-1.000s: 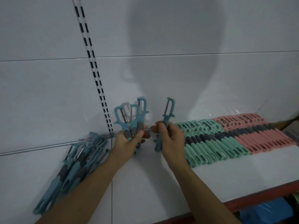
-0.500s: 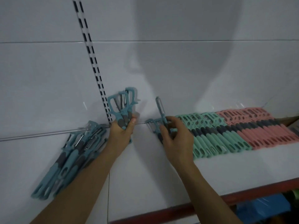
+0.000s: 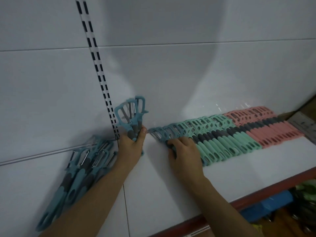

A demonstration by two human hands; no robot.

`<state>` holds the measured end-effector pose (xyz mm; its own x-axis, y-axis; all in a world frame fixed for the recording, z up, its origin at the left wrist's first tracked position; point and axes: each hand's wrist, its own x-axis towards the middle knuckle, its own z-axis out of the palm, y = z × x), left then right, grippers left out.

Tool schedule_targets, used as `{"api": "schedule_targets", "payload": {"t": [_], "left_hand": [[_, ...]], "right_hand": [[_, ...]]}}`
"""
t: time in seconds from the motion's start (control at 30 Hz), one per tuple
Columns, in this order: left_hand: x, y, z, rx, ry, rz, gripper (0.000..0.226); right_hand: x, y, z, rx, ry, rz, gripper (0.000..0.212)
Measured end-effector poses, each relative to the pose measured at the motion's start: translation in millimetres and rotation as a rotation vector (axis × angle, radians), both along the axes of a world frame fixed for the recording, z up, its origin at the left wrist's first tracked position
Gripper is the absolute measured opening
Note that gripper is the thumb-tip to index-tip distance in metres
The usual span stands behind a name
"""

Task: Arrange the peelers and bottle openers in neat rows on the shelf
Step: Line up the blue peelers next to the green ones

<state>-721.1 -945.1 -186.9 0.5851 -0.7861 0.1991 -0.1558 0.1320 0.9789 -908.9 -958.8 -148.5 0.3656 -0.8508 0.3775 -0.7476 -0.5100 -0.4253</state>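
My left hand grips a small bunch of blue peelers upright, heads up, near the back wall. My right hand rests on a blue peeler lying at the left end of the row on the white shelf; its fingers curl over the handle. The row runs right with mint-green peelers and then pink peelers, all side by side. A loose heap of blue peelers lies at the far left.
A slotted upright rail runs down the white back wall to the shelf. The shelf's red front edge crosses the lower right, with blue and green goods below it. A box edge sits at the far right.
My right hand has lowered its blue peeler from upright down flat onto the left end of the row. My left hand with its bunch has dropped a little toward the shelf.
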Motion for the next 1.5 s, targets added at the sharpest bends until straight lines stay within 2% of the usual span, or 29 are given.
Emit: {"api": "schedule_targets", "payload": {"t": [0.13,0.27,0.4,0.63,0.87,1.03,1.1,1.13,1.17,1.23,1.33,1.43,1.5], "left_hand": [[-2,-2,-2,-0.007,-0.052,-0.036,0.040],[-1,-1,-1,-0.004,-0.048,-0.036,0.022],[0,-1,-4,0.026,-0.052,-0.037,0.043],[-1,1,1,0.035,-0.075,-0.052,0.035],[-4,-1,2,0.017,-0.074,-0.073,0.043],[-5,0,5,0.018,-0.062,-0.091,0.041],[-5,1,7,0.018,-0.038,-0.134,0.030],[-4,3,9,0.024,-0.010,-0.192,0.016],[-4,6,11,0.029,0.021,-0.277,0.008],[-3,11,17,0.020,0.079,-0.491,0.013],[-1,18,27,-0.009,0.147,-0.725,0.020],[5,26,33,-0.009,0.227,-0.731,0.025],[10,29,31,-0.008,0.225,-0.635,0.024]], "right_hand": [[1,-1,-3,-0.073,0.063,-0.066,0.014],[4,-1,-6,-0.072,0.051,-0.050,0.014],[4,-3,-7,-0.024,-0.008,-0.051,0.014],[5,-1,-13,-0.010,-0.004,-0.051,0.016],[7,0,-20,-0.073,-0.008,-0.085,0.009],[7,3,-14,-0.121,0.054,-0.109,0.004],[5,4,-6,-0.194,-0.032,-0.096,0.010],[7,4,0,-0.207,-0.107,-0.071,0.016],[12,5,8,-0.158,-0.180,-0.032,0.022],[25,4,22,0.113,-0.319,0.109,0.027],[43,3,31,0.455,-0.600,0.271,0.017],[51,6,26,0.600,-0.878,0.200,0.020],[53,7,23,0.588,-1.055,0.085,0.020]]}}
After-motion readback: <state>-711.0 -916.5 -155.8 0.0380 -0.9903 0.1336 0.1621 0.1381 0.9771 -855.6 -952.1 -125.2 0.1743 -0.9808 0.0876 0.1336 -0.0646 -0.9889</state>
